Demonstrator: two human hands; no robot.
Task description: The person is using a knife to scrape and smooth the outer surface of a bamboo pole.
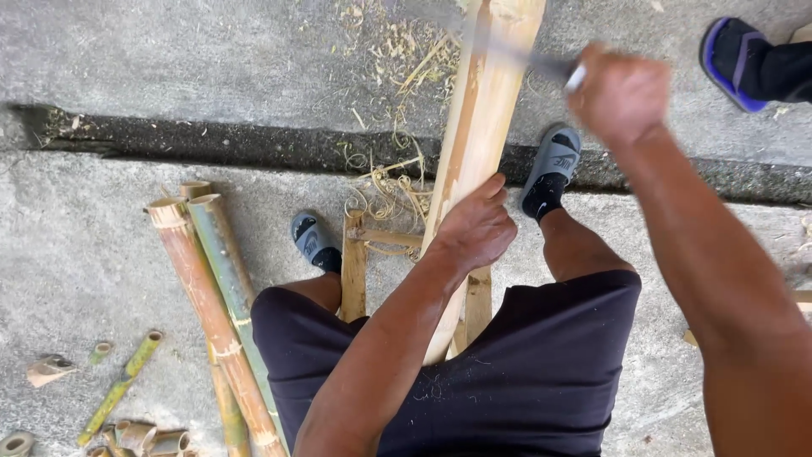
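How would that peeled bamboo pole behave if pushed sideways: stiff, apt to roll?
Probably stiff: the bamboo pole runs straight along its whole visible length, without sag. Being round and stripped smooth, it would likely roll or slip if the left hand let go. Likely light for its size, since the cut stalks nearby show hollow ends.

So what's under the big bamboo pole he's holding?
Under the bamboo pole sits a small wooden stand, with curly shavings on the concrete floor. The pole's lower end is hidden behind the left hand and dark shorts.
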